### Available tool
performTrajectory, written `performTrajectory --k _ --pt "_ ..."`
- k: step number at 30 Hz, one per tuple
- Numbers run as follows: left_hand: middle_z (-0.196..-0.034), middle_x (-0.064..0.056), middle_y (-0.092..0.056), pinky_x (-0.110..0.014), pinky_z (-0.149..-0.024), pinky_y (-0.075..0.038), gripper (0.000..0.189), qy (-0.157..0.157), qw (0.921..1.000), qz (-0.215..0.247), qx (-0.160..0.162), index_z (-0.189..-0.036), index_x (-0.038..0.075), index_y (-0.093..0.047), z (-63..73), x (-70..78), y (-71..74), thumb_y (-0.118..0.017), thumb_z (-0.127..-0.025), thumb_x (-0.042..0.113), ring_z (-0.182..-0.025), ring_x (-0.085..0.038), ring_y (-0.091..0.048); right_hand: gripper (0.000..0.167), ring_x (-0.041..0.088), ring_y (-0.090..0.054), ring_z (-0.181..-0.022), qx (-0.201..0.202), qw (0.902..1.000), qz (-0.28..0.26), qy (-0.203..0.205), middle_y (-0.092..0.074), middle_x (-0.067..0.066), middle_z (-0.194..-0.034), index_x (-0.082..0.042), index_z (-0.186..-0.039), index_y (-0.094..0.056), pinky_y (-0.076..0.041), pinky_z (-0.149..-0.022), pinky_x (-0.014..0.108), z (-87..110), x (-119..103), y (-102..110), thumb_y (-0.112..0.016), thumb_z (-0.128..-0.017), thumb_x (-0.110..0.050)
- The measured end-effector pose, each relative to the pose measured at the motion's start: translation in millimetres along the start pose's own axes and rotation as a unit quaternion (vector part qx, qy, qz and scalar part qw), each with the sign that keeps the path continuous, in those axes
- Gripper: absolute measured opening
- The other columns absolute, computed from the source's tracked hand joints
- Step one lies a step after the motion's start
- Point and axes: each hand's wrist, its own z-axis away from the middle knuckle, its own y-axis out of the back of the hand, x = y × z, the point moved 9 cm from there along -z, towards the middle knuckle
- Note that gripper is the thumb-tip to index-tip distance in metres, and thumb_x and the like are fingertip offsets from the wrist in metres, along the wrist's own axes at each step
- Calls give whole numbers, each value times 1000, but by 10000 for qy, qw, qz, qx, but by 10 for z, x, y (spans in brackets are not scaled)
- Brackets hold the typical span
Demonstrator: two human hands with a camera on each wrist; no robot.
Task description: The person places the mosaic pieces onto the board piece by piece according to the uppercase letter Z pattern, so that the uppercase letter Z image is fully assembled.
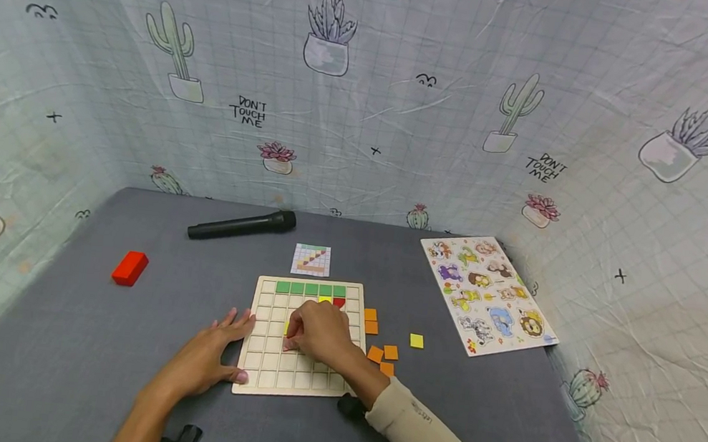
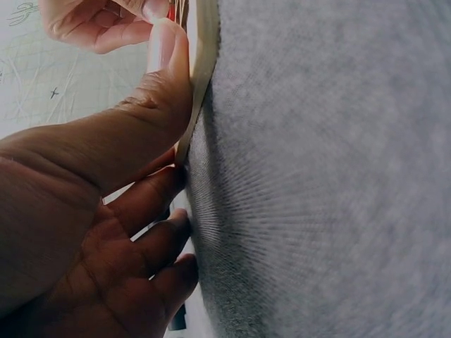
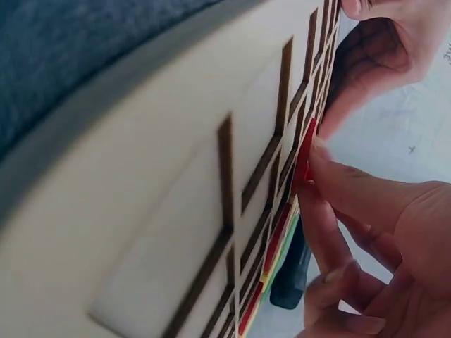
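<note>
A pale wooden grid board [image 1: 266, 379] lies on the grey table. My right hand [image 1: 319, 332] is over its middle, pinching a red square tile [image 3: 303, 160] between thumb and finger at the grid. My left hand [image 1: 203, 360] rests along the board's left edge, thumb on the near left corner and fingers extended. Green tiles [image 1: 311, 289] form a row near the far edge. Below them sit a yellow tile [image 1: 325, 299] and a red tile [image 1: 339, 302]. My right hand partly hides the cells beneath it.
Several orange tiles [image 1: 390, 352] and a yellow tile [image 1: 416, 341] lie right of the board. Behind it are a small pattern card [image 1: 311, 260] and a black microphone [image 1: 242, 225]. A red block [image 1: 130, 268] stands left; an animal picture board [image 1: 488, 296] lies at right.
</note>
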Motion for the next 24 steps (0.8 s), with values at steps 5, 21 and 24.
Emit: performTrajectory --k 5,21,24 --pt "-168 -20 -40 -70 -126 -28 107 27 10000 -6 -40 -158 0 -48 1 -5 -3 -96 -67 28 -159 -49 -28 21 4 -57 -68 -6 10000 97 14 -67 -18 -64 -29 -68 -77 -42 -55 26 5 -6 -7 -96 -79 -31" --pt "-169 -17 -38 -70 -127 -26 110 251 9996 -48 -139 -160 4 -46 4 -26 -31 -98 -67 30 -161 -47 -26 18 2 -56 -66 220 9973 -691 -72 -66 -16 -70 -25 -80 -78 -46 -61 24 187 308 212 -95 -80 -26" --pt "-169 -17 -39 -69 -127 -25 110 240 9996 -43 -123 -159 3 -46 -5 -20 -33 -98 -67 29 -161 -47 -25 18 6 -58 -69 352 9950 -888 -291 -66 -13 -73 -23 -84 -77 -47 -63 25 279 523 351 -95 -80 -26"
